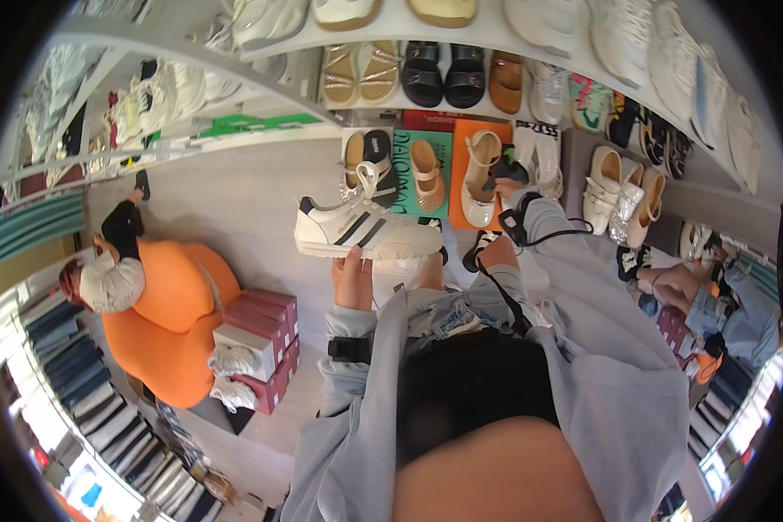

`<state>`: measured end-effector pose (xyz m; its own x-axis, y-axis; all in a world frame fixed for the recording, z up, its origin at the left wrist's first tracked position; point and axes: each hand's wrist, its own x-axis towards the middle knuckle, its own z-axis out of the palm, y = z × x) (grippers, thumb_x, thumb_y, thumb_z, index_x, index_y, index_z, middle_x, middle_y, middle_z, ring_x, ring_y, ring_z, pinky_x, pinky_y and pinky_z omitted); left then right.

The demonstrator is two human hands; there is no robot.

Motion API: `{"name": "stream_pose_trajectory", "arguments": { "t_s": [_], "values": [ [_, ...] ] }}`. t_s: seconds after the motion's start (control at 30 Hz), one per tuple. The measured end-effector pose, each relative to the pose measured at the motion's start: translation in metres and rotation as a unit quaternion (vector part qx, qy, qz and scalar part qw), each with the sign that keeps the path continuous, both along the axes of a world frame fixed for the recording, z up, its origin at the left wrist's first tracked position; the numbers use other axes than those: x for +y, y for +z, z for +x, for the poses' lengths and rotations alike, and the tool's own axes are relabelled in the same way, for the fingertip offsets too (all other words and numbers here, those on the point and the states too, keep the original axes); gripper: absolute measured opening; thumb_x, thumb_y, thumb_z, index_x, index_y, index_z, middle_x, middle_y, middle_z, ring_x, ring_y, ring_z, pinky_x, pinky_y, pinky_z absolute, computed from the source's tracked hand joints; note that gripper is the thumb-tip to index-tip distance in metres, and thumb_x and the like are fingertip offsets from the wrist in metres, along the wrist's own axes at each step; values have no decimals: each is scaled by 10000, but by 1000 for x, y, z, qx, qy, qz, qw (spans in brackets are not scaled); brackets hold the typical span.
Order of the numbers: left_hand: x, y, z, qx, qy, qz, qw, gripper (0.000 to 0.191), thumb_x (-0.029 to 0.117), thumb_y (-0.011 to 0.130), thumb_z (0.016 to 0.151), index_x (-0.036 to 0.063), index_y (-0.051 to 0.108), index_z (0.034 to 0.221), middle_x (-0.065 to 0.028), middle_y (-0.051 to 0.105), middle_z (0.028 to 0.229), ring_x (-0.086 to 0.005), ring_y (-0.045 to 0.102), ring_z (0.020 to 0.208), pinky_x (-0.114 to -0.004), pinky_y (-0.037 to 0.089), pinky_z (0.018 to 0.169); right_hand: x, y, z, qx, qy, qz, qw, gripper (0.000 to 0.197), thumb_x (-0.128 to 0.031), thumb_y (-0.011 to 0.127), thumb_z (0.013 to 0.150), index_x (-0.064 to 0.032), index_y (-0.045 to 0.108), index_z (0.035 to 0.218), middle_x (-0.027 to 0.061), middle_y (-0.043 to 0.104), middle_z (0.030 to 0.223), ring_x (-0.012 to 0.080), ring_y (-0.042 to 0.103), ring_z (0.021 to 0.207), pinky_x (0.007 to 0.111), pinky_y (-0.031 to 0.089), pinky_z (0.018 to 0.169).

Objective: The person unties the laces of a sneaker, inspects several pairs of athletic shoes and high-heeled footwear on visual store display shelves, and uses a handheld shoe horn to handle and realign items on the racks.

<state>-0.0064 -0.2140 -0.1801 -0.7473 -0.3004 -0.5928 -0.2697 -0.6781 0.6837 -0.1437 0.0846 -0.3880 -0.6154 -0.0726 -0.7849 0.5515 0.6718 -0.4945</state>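
Note:
My left hand (352, 279) supports a cream lace-up sneaker (401, 236) from below, gripping its sole near the heel. Two dark stripes run down the shoe's side, and its toe points right. Farther right, my right hand (510, 187) holds a dark grey object (506, 168) with a green patch; its exact kind is unclear. That hand is beside a white ankle-strap shoe (479, 203), which rests on an orange shoebox (460, 156). To the left of it, a beige studded clog (424, 166) lies on a teal shoebox (440, 205).
Shelves of shoes (391, 39) rise in front. Strapped flats (603, 186) line the right side, beside a mirror (705, 307). Stacked maroon shoeboxes (261, 313) and an orange armchair (169, 293) stand left, with another person (114, 277) seated there. Folded clothes (78, 352) are stacked behind.

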Motion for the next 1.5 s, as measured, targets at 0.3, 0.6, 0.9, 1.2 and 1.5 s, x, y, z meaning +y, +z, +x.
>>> {"name": "stream_pose_trajectory", "arguments": {
  "t_s": [0.3,0.6,0.9,1.2,1.5],
  "values": [
    [-2,26,23,99,101,110,984,398,211,484,768,18,377,1099,-88,442,1101,-207,418,1009,-327,324,872,-17,3,-33,141,334,262,894,339,-298,441,741,-60,519,969,121,531,968,233,485,919,286,365,788],
    [-12,55,6,254,55,181,949,517,183,499,729,22,296,1177,-96,355,1195,-243,329,1106,-378,241,932,87,28,-3,225,-407,-59,883,288,-219,631,642,-29,583,853,83,583,696,153,552,637,245,429,530],
    [-24,97,-14,374,-3,117,920,562,185,534,712,37,279,1190,-97,344,1201,-242,335,1102,-394,258,925,49,254,35,30,-462,-465,755,283,-157,551,725,-19,487,963,91,533,954,219,518,861,321,416,769],
    [-5,133,-32,400,4,20,916,569,80,560,686,11,272,1171,-102,369,1155,-221,373,1060,-362,299,903,-40,385,57,625,-350,-217,663,277,-101,417,804,9,407,1057,91,471,1008,148,442,897,254,335,793],
    [22,144,-46,329,77,-87,937,339,110,493,754,1,361,1047,-95,486,965,-160,493,831,-271,406,706,-157,379,91,744,173,-22,645,460,-44,491,598,-33,426,1053,103,388,1168,256,368,1074,405,291,861]
  ]
}}
